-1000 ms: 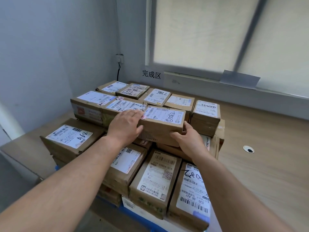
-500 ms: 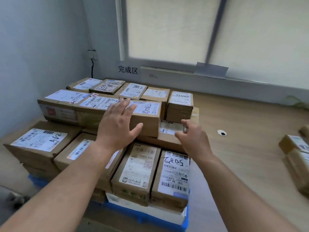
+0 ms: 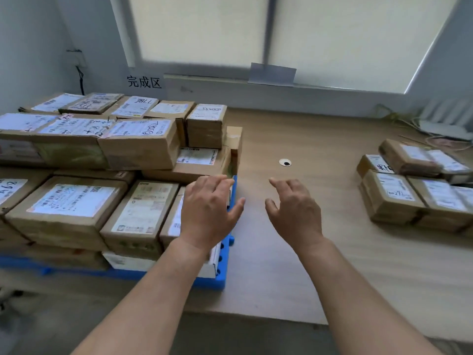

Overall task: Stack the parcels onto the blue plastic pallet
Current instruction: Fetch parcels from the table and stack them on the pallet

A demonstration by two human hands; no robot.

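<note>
Head view looks down on both bare hands, and neither one holds anything. The left hand [image 3: 208,213] hovers with its fingers loosely spread over the right edge of the blue plastic pallet [image 3: 222,276]. The right hand [image 3: 294,213] hangs beside it over the wooden tabletop [image 3: 276,272], fingers relaxed and a little curled, just below the cable hole [image 3: 285,162].

The stacked parcels [image 3: 71,208] fill the left half of the frame in several layers, labels up. The layers step upward toward the upper left, with a lower gap at the pile's right end. The waiting parcels [image 3: 419,190] sit at the right edge of the frame, well apart from the pallet, clustered close with one resting on top of others.

These are taped brown cardboard cartons with paper shipping labels. They look stiff and square-edged, so they should keep their shape under a firm squeeze. Their modest bulk suggests a light to moderate load, though the contents cannot be seen and the weight may sit off-centre. The tape bands and glossy labels are probably slicker than the bare board.

The nearest waiting parcel [image 3: 391,198] would best be taken with a palm on each of two opposite side faces, fingers hooked under the bottom edges. The box pressed against it may have to be nudged aside first, to give the fingers room.
</note>
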